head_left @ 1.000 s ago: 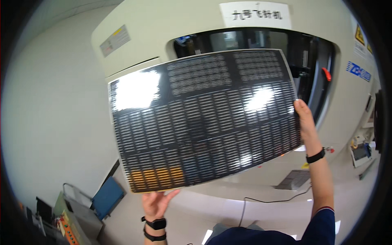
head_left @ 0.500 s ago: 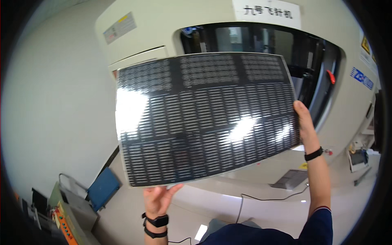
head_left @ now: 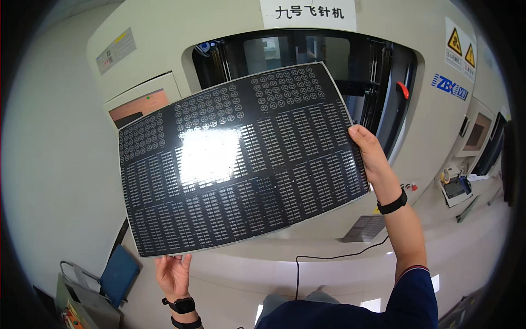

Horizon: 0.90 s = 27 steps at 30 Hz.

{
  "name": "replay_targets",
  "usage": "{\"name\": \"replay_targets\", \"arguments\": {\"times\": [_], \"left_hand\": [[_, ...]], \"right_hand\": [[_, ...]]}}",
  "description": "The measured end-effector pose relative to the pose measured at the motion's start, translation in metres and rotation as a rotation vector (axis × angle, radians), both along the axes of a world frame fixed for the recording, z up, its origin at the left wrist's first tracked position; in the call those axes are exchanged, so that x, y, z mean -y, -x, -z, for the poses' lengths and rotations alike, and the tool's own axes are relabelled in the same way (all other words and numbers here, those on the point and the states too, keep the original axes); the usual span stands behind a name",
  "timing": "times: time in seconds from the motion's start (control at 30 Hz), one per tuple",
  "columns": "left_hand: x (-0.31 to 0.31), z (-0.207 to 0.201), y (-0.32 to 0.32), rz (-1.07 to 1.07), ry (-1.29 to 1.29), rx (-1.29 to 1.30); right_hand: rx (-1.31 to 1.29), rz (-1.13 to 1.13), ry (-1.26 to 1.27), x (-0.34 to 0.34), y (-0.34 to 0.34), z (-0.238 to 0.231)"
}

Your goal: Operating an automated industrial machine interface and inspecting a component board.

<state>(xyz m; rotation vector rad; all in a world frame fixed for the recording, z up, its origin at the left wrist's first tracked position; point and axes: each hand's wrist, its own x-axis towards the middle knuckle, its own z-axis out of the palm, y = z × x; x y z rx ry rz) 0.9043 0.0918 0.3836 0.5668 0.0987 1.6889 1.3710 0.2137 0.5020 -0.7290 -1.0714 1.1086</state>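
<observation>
A large black circuit board panel (head_left: 274, 192), printed with rows of small pale rectangles and circles, is held up tilted in front of me. Bright glare covers part of its glossy face. My left hand (head_left: 174, 274) grips the lower edge near the left corner, thumb and fingertips at the rim. On the right edge, my right hand (head_left: 373, 156) is closed with its thumb on the near side; its other fingers are mostly hidden behind the panel.
Behind the panel stands a big cream machine (head_left: 419, 142) with a dark window (head_left: 296, 46) and a red handle (head_left: 402, 90). Its screen (head_left: 145, 104) is partly covered. A black cable (head_left: 329, 257) crosses the floor. A blue flat cart (head_left: 118, 274) stands lower left.
My view has turned, so machine and panel sit further left. The panel tilts more, its right side higher, and the glare has shifted; its pattern looks sharper. Both hands keep their hold.
</observation>
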Motion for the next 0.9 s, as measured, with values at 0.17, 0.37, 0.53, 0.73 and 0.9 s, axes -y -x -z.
{"name": "replay_targets", "arguments": {"times": [0.17, 0.37, 0.53, 0.73, 0.9], "left_hand": [[-0.002, -0.001, 0.001, -0.026, -0.004, -0.04], [0.002, 0.006, 0.001, 0.004, -0.027, -0.085], [0.02, 0.01, 0.0, -0.022, -0.016, -0.076], [0.045, 0.018, 0.008, -0.097, 0.119, -0.078], [0.094, 0.045, 0.011, -0.248, 0.213, -0.023]], "right_hand": [[0.005, 0.023, -0.026, 0.0, 0.003, 0.002], [-0.014, 0.058, -0.076, -0.002, 0.003, 0.029], [-0.046, 0.064, -0.053, 0.0, 0.012, 0.051], [-0.101, -0.079, -0.062, -0.02, 0.036, 0.069], [-0.102, -0.266, -0.004, -0.051, 0.073, 0.099]]}}
